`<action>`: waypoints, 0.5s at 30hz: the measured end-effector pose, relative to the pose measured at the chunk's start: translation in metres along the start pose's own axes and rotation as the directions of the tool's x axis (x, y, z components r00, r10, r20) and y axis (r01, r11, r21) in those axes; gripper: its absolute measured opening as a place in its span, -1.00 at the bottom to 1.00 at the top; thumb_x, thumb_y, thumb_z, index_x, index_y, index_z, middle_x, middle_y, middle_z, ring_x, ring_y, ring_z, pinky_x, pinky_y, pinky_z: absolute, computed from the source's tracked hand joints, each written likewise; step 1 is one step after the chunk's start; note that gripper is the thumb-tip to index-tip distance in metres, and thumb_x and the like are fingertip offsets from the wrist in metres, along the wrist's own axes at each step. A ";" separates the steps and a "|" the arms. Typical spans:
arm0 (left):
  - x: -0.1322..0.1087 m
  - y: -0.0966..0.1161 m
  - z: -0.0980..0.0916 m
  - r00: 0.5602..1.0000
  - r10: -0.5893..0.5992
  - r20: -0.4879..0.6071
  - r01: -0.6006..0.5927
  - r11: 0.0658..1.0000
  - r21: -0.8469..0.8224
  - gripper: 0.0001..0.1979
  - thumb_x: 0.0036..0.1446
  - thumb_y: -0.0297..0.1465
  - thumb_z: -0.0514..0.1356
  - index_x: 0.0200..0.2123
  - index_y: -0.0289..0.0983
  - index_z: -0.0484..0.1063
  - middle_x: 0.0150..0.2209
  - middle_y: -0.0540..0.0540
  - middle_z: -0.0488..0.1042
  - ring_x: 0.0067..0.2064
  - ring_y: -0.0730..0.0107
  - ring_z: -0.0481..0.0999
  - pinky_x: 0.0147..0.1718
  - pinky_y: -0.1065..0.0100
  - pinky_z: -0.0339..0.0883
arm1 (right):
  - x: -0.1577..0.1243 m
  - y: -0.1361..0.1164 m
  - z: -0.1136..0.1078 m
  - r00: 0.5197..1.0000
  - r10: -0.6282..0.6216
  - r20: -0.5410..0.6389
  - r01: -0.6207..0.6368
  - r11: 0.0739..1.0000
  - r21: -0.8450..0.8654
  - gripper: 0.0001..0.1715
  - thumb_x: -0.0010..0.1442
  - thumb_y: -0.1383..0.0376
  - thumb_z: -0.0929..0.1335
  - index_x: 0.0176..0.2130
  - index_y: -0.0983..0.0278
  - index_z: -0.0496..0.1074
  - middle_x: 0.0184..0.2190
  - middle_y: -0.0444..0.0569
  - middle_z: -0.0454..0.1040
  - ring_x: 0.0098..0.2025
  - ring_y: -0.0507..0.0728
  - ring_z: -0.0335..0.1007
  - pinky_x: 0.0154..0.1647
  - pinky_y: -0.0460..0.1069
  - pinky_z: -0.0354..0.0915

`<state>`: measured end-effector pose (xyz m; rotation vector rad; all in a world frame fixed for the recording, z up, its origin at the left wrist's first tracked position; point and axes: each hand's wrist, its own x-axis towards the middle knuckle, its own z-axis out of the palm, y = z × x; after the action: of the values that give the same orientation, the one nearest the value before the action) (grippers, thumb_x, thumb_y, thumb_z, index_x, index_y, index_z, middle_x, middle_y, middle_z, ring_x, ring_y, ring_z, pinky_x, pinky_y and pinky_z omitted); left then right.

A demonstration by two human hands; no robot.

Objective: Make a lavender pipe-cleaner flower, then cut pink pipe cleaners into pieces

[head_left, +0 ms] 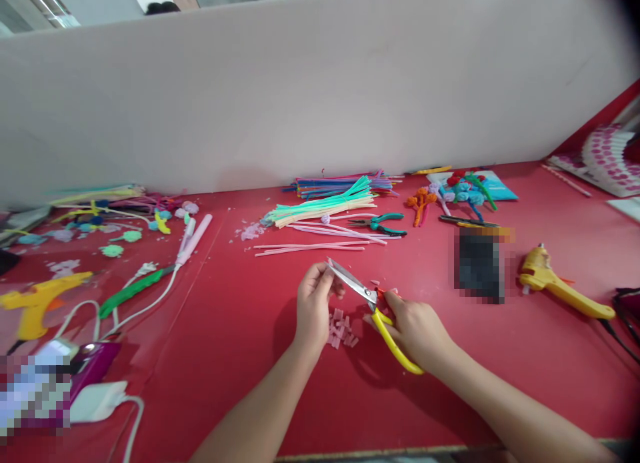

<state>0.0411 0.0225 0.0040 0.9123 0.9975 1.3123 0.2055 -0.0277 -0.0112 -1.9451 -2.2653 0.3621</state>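
My right hand (417, 329) is closed round the yellow handles of a pair of scissors (390, 339). Their blades point up and left, with the tips at the fingers of my left hand (316, 296). That hand is pinched on a small pink piece (329, 263), mostly hidden by the fingers and blades. On the red table below, between my hands, lies a small heap of cut pink pieces (341, 331). A few more pink scraps (377, 284) lie behind the scissors.
Beyond my hands lie pink pipe cleaners (310, 248), a green and cream bundle (325, 206) and teal pliers (383, 221). Yellow glue guns stand right (560, 283) and left (43, 299). A green cutter (135, 291), cords and a pink hair straightener (195, 239) lie left; a white partition (300, 103) rises behind.
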 end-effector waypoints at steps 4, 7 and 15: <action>0.000 -0.001 0.001 1.000 -0.010 -0.022 0.010 1.000 -0.014 -0.86 0.02 -0.31 0.17 -0.43 -0.28 0.35 -0.52 0.04 0.34 -0.52 0.56 0.30 -0.51 0.50 0.17 | 0.000 0.000 0.001 1.000 -0.001 0.013 0.001 1.000 -0.007 -0.58 0.20 0.00 0.11 -0.35 0.27 0.24 -0.54 0.01 0.49 -0.55 0.16 0.41 -0.59 -0.05 -0.16; -0.001 -0.002 0.001 0.999 -0.012 -0.033 0.012 1.000 -0.021 -0.86 0.01 -0.31 0.17 -0.43 -0.27 0.35 -0.52 0.05 0.34 -0.53 0.57 0.29 -0.52 0.50 0.16 | 0.000 -0.001 0.000 1.000 0.008 0.023 -0.008 1.000 -0.017 -0.57 0.20 -0.01 0.11 -0.33 0.28 0.26 -0.53 0.02 0.49 -0.53 0.17 0.42 -0.59 -0.04 -0.15; -0.002 -0.004 0.001 0.999 -0.003 -0.051 0.002 1.000 -0.024 -0.87 0.04 -0.32 0.16 -0.41 -0.27 0.34 -0.53 0.06 0.29 -0.52 0.58 0.25 -0.53 0.52 0.14 | 0.000 -0.005 -0.002 0.998 0.024 0.053 -0.023 0.999 -0.026 -0.55 0.19 -0.02 0.13 -0.34 0.29 0.27 -0.54 0.01 0.49 -0.54 0.15 0.41 -0.60 -0.04 -0.15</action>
<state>0.0431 0.0200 0.0010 0.8628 1.0199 1.3489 0.2013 -0.0281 -0.0079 -1.9992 -2.2925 0.3946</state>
